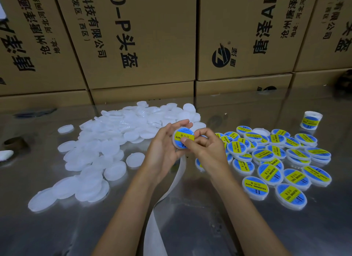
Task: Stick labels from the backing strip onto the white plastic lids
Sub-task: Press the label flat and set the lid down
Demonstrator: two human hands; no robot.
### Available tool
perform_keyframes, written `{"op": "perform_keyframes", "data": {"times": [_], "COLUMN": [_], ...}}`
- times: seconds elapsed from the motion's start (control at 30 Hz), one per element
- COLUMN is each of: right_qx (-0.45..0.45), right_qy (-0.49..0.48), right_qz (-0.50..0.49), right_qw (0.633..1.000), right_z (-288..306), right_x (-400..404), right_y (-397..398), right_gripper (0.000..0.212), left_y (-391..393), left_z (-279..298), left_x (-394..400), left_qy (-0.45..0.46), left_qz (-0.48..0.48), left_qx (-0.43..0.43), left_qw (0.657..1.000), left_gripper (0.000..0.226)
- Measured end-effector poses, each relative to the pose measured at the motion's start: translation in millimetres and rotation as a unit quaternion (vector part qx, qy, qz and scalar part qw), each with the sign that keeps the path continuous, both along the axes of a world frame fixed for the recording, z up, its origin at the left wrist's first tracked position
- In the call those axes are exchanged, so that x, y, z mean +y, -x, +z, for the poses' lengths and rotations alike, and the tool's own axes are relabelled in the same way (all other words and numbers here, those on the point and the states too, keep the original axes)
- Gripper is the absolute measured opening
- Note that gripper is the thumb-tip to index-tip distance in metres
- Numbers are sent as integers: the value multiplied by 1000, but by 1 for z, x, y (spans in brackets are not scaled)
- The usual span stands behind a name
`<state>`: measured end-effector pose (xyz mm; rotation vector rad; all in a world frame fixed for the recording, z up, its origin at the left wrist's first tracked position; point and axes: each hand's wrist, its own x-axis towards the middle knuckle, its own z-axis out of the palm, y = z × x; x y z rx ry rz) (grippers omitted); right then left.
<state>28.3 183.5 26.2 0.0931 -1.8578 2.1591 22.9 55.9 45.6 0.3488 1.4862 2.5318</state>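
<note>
My left hand [163, 147] holds a white plastic lid [182, 138] from behind, fingers curled round its rim. A round blue and yellow label covers the lid's face. My right hand [204, 148] presses its thumb on the label's lower edge, with the other fingers curled beside the lid. The white backing strip [162, 202] hangs from under my hands and runs down across the metal table toward me. A heap of bare white lids [114, 133] lies to the left. Several labelled lids [274, 160] lie spread out to the right.
A roll of labels [311, 120] stands at the far right of the shiny metal table [200, 227]. A brown tape core [14, 143] lies at the left edge. Stacked cardboard boxes [152, 46] wall off the back.
</note>
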Motion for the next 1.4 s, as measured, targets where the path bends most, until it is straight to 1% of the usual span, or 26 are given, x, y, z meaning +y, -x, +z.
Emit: {"op": "perform_keyframes", "data": {"times": [0.17, 0.43, 0.53, 0.67, 0.77, 0.87, 0.93, 0.97, 1.07, 1.1, 1.17, 1.2, 1.27, 1.33, 1.4], "right_qx": [5, 18, 20, 14, 30, 25, 15, 15, 30, 33, 33, 32, 33, 38, 34], "right_qy": [-17, -55, -95, -176, -251, -274, -296, -316, -362, -369, -384, -389, -385, -372, -352], "right_qz": [-19, -49, -67, -108, -138, -168, -172, -171, -175, -177, -177, -179, -182, -182, -185], "right_qw": [1000, 997, 993, 978, 958, 947, 940, 933, 915, 912, 906, 903, 904, 909, 917], "right_z": [-2, -8, -9, -14, -18, -19, -18, -19, -21, -21, -21, -21, -19, -18, -17], "right_x": [0, -2, -3, -4, -5, -4, -5, -6, -7, -6, -4, -4, -3, -3, -2], "right_y": [2, 5, 5, 6, 6, 4, 2, 1, 0, 0, 1, 2, 2, 2, 3], "right_gripper": [28, 29, 27, 35, 41, 57, 63, 62, 50, 51, 63, 65, 63, 59, 50], "left_y": [-2, -4, -4, -2, -3, -4, -7, -8, -11, -11, -10, -10, -9, -8, -8], "left_z": [3, 2, 2, 0, 1, 4, 5, 5, 4, 4, 4, 4, 2, 0, -2], "left_x": [2, 8, 6, 5, 6, 6, 9, 12, 19, 20, 19, 18, 17, 16, 13], "left_qy": [5, 66, 74, 58, 13, -56, -67, -70, -77, -74, -67, -63, -44, 11, 87], "left_qz": [2, 18, 24, 33, 37, 30, 32, 30, 23, 24, 23, 18, 6, 8, 17], "left_qx": [2, 38, 46, 44, 19, -14, -23, -26, -33, -33, -32, -31, -23, 0, 25], "left_qw": [1000, 997, 996, 997, 999, 998, 997, 997, 996, 996, 997, 997, 999, 1000, 996], "left_gripper": [42, 37, 36, 40, 41, 39, 38, 38, 38, 39, 39, 39, 37, 42, 48]}}
